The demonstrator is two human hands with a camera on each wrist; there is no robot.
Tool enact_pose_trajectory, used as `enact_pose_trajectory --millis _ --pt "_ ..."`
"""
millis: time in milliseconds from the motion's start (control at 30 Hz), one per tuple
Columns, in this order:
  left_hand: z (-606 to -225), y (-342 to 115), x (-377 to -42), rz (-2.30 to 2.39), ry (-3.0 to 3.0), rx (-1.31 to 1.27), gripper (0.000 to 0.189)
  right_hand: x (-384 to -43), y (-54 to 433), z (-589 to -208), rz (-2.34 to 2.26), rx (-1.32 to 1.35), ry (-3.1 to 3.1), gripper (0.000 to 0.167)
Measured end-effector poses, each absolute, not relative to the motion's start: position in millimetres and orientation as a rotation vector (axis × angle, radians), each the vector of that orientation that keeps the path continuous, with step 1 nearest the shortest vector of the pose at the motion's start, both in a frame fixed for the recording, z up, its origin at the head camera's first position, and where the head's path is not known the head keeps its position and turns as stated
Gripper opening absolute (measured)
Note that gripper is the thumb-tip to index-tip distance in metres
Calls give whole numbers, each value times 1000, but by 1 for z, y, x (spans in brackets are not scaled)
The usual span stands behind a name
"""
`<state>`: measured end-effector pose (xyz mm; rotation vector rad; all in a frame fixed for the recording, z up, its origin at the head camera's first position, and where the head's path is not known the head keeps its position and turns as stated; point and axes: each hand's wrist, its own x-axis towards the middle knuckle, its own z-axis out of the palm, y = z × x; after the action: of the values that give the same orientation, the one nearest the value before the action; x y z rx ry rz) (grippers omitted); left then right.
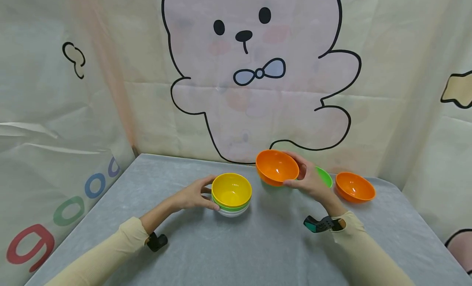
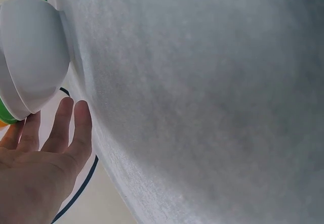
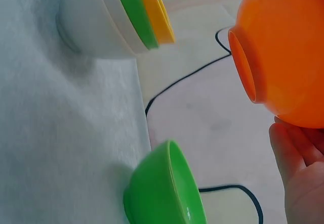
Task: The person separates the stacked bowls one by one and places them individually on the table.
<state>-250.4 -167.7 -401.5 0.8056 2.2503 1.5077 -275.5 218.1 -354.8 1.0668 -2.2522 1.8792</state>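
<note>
My left hand [image 1: 194, 194] holds the near-left side of a stack of bowls, thumb toward me and fingers behind. A yellow bowl [image 1: 231, 190] is on top, with green and white bowls [image 2: 38, 47] under it. To the right, my right hand [image 1: 309, 180] grips an orange bowl [image 1: 276, 167] by its right side, with its opening tilted toward me. In the right wrist view this bowl is raised off the table, and a green bowl [image 3: 162, 188] stands lower down. A sliver of green shows under the orange bowl in the head view.
Right of my right hand a second orange bowl [image 1: 355, 187] sits on the grey cloth-covered table [image 1: 236, 253]. Another green bowl [image 1: 324, 177] is partly hidden behind that hand. A printed curtain [image 1: 387, 73] hangs along the table's back edge.
</note>
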Motion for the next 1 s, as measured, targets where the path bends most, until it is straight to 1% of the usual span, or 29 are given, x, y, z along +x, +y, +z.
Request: enact_pose_trajectory --millis 233,700,1000 --pt "-400 -168 -250 1505 2254 809 81 -268 238 -354 1794 981 -2296 74" --pt "-398 -166 -247 1499 2257 802 85 -263 265 -364 1792 964 -2302 73" --pt "-400 -166 -248 1495 2257 811 88 -255 290 -369 1713 848 -2385 73"
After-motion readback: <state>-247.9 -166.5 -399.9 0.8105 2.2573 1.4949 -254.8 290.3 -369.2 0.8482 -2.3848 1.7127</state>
